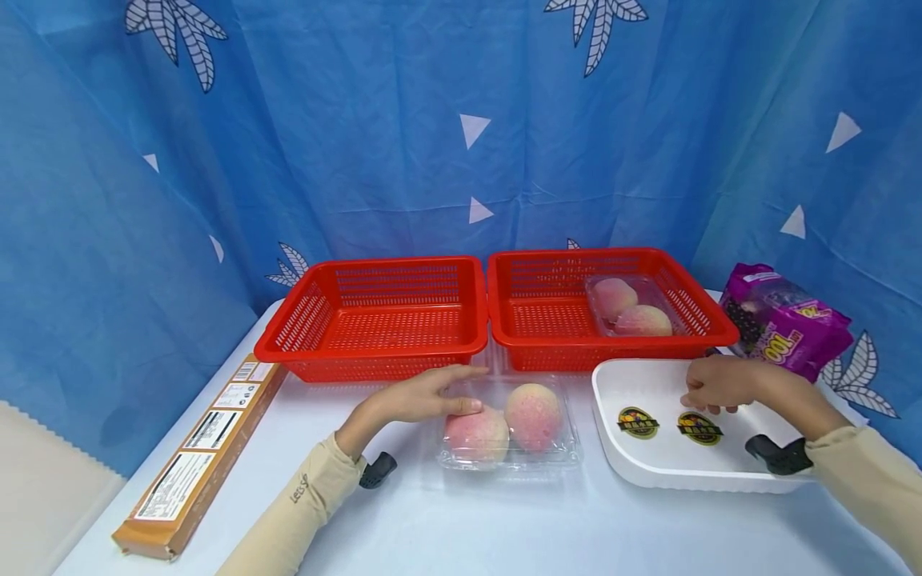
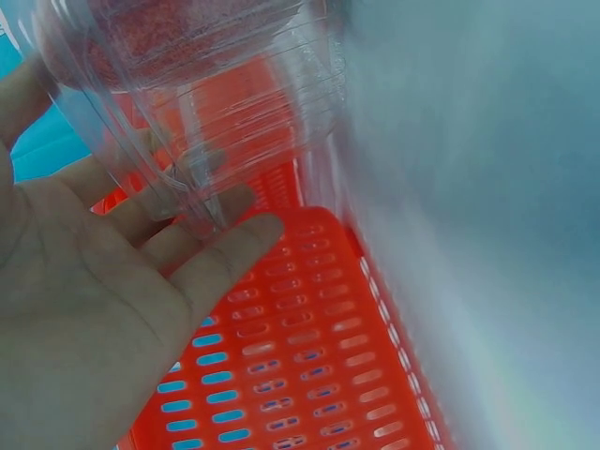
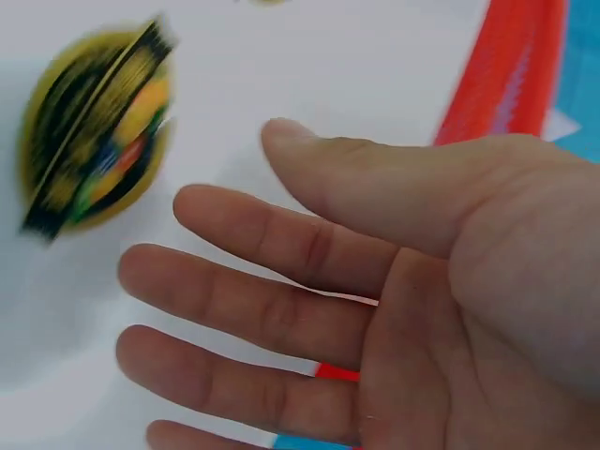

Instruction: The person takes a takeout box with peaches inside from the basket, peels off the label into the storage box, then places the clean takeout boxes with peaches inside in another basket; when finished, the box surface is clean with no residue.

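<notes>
A clear plastic box (image 1: 569,444) with two pink peaches (image 1: 534,417) in it rests at the middle of the white table. My left hand (image 1: 421,396) lies at its far left corner, thumb over the edge by one peach and loose fingers along the far side. Through the clear plastic (image 2: 141,122) some of those fingers show in the left wrist view. Over the white tray (image 1: 612,448) hovers my right hand (image 1: 727,382), holding nothing. In the right wrist view its fingers (image 3: 272,309) are spread and slightly bent, near an oval fruit sticker (image 3: 98,127).
Two red baskets (image 1: 370,352) stand side by side at the back; the right one (image 1: 547,344) contains another box of peaches (image 1: 634,308). A purple grape bag (image 1: 785,324) leans behind the tray. Along the left edge lies a long brown carton (image 1: 202,452). A blue curtain (image 1: 403,136) hangs behind.
</notes>
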A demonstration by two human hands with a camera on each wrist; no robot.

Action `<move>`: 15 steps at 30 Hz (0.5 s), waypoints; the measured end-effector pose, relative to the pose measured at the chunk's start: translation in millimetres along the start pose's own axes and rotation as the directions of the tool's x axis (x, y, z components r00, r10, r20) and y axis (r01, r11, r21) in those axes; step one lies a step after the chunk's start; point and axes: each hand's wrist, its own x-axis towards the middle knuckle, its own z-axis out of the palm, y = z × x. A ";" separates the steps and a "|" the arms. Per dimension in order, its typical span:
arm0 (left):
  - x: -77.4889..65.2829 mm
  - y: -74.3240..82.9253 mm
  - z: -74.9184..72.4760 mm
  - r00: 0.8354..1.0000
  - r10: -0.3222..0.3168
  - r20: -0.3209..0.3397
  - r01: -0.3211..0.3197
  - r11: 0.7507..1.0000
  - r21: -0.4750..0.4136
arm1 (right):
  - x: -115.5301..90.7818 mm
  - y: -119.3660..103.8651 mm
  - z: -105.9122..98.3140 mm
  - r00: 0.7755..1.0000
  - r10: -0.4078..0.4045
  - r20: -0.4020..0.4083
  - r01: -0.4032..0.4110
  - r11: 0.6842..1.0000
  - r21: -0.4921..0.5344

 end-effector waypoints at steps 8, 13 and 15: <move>-1.2 -0.5 0.4 1.000 0.000 -0.007 0.000 1.000 -0.008 | -8.1 -46.0 -8.5 0.954 -0.240 -0.182 0.226 0.969 -0.096; -1.0 0.7 0.0 1.000 -0.007 -0.004 0.007 1.000 -0.010 | -7.7 -77.2 -11.1 0.891 -0.369 -0.264 0.356 0.929 -0.097; -0.6 0.7 0.3 1.000 -0.007 -0.003 0.006 1.000 -0.010 | -5.2 -88.2 -11.2 0.855 -0.431 -0.288 0.416 0.902 -0.116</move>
